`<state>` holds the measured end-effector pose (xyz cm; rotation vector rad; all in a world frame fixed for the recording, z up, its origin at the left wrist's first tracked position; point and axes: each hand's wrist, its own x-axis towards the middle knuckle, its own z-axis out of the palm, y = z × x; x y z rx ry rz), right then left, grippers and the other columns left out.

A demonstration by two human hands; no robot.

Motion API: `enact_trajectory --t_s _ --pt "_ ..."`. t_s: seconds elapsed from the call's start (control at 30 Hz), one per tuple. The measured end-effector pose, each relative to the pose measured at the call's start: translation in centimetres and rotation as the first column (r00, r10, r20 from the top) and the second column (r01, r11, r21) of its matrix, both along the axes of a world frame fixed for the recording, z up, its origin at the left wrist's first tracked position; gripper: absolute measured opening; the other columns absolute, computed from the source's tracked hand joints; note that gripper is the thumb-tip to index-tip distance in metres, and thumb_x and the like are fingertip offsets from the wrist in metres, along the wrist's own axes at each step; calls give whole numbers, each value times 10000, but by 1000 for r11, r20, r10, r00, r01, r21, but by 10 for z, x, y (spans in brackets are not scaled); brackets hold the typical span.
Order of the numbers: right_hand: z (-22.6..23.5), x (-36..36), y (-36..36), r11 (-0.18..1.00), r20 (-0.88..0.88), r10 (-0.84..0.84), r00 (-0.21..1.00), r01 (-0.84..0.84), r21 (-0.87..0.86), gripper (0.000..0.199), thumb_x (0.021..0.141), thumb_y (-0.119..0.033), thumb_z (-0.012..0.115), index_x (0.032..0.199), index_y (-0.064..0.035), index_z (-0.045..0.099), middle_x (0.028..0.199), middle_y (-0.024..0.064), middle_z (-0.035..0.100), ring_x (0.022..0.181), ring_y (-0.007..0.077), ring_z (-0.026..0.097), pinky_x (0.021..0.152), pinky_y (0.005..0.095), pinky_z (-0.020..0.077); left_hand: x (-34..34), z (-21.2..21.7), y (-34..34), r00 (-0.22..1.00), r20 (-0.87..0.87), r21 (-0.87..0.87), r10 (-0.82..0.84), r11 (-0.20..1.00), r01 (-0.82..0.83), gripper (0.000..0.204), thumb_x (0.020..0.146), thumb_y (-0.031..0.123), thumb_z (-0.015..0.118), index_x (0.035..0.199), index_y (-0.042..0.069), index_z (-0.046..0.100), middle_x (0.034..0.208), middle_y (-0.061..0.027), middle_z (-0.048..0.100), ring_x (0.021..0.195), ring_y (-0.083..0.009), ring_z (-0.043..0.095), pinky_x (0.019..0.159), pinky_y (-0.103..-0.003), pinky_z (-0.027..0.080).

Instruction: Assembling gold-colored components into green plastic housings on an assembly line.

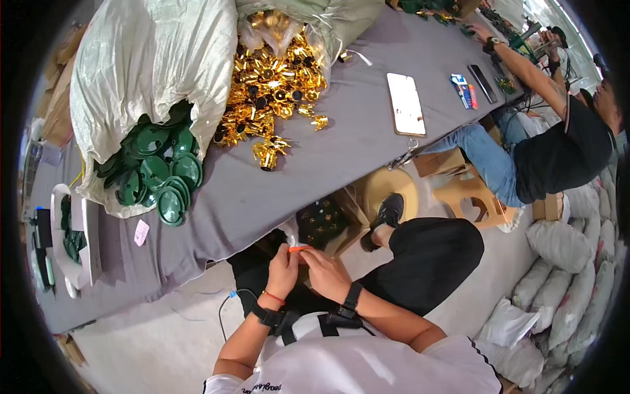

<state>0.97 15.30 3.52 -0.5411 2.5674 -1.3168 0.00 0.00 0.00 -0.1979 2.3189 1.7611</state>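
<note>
Both hands meet in front of my lap, below the table's near edge. Between them shows a small orange, stick-like thing (298, 248), its kind not clear. My left hand (282, 272) is closed with its fingertips at the left end of it. My right hand (327, 272) is closed too, its fingers pinched at the other end. Just beyond the fingertips is a piece of clear plastic bag (290, 230). Past it, an open cardboard box (357, 226) on the floor holds dark green pieces with gold bits.
On the grey-covered table (315, 157), a white woven sack (151, 59) spills green discs (172, 197). Gold metallic pieces (275, 85) lie heaped beside it. A phone (406, 104) rests near the edge. A co-worker (558, 151) sits at right, near stacked sacks (558, 246).
</note>
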Motion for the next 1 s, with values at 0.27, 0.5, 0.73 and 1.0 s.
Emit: enact_trajectory --t_s 0.27,0.5,0.73,1.0 --pt "-45 -33 16 672 743 368 560 393 -628 322 880 -3 436 1162 41 584 1061 124 657 998 242 624 874 356 492 0 36 3 939 -143 -381 -314 893 240 205 913 208 540 823 27 575 712 -210 606 657 -405 603 567 -459 475" --pt "-64 -7 -19 734 752 27 659 498 -462 389 959 -153 519 1323 -24 478 1234 31 559 1113 118 509 993 285 404 -20 54 4 884 -319 -429 -340 884 185 193 871 204 569 760 47 588 649 -154 581 617 -355 583 565 -432 454" --pt "-26 -85 -20 671 635 24 772 458 -583 421 943 -306 521 1236 -5 491 1262 133 557 1182 250 518 967 406 442 -7 45 17 769 -439 -386 -466 870 307 117 787 150 634 743 58 578 660 -128 549 622 -329 569 579 -416 452" --pt "-32 -82 -18 436 701 92 708 604 -667 620 929 -478 505 1296 20 450 1300 158 529 1212 312 489 1022 460 404 -20 42 16 862 -373 -452 -342 879 153 154 772 144 689 885 58 630 856 -112 620 793 -301 618 679 -378 494"
